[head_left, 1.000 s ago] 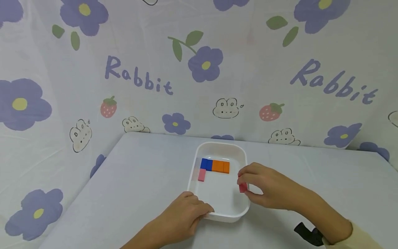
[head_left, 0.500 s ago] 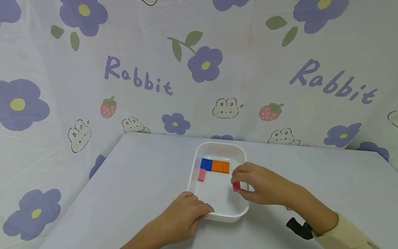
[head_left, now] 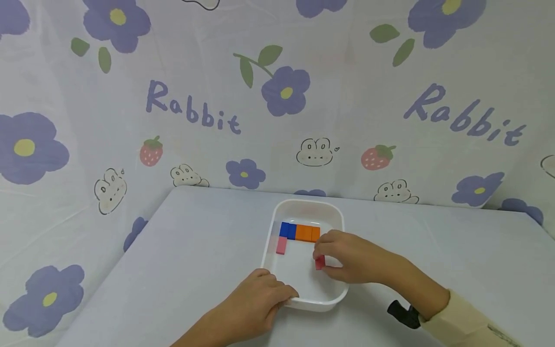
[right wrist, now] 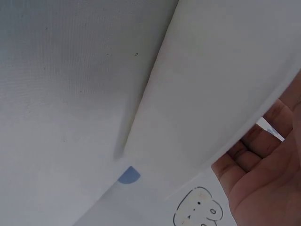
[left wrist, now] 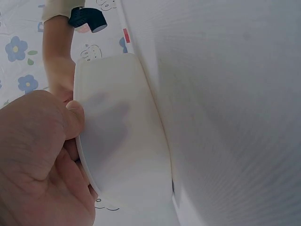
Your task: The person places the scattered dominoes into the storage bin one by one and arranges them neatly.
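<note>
My left hand grips the near left corner of a white plastic tray, thumb over the rim. The left wrist view shows that hand holding the edge beside the tray's outer wall. Inside the tray, my right hand pinches a red block between thumb and fingers, close over the floor. Two blue blocks and orange blocks form a row toward the tray's far end. A pink block lies against the near side of the blue end. The right wrist view hides the pinched block.
A small red piece lies on the white tabletop outside the tray, seen in the left wrist view. A black wrist device sits by the right sleeve. Behind the table hangs a cloth printed with flowers and rabbits.
My right hand has carried the red block leftward, from the tray's right wall toward the middle of its floor. The left hand and the tray have stayed in place.
</note>
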The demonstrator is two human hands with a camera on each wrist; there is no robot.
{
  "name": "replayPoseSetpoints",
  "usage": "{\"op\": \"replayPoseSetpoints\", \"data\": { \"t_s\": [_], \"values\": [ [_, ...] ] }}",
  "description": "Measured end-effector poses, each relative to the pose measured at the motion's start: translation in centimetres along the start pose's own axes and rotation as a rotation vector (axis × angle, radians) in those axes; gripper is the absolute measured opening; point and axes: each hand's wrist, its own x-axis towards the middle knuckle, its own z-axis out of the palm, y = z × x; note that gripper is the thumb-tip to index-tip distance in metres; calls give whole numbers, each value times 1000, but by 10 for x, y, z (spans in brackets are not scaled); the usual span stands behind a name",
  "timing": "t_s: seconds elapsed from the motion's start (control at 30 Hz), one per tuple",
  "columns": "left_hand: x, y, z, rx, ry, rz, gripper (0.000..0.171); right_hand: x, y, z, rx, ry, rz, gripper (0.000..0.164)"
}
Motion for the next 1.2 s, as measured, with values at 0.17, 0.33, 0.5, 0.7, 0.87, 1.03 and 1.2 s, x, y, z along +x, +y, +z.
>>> {"op": "replayPoseSetpoints", "data": {
  "t_s": [0.17, 0.33, 0.5, 0.7, 0.87, 1.03, 1.2],
  "values": [
    [0, 1, -1, 2, -11, -4, 18, 7, 3, 7, 1, -29, -3, 17],
    [0, 1, -2, -6, -21, -6, 19, 13, 5, 11, -3, -56, 7, 18],
    [0, 1, -1, -4, -3, 7, 19, 18, 5, 14, 0, -69, 4, 17],
    [-1, 1, -1, 5, 10, 17, 18, 23, 5, 17, 4, -86, -2, 15],
    [-2, 1, -1, 9, 16, 23, 18, 28, 5, 20, 5, -104, -8, 14],
    [-2, 1, -2, -17, 0, 8, 19, 32, 5, 24, -20, -105, -31, 14],
    [-1, 1, -2, -10, 12, 13, 20, 36, 4, 27, -22, -103, -37, 14]
  ]
}}
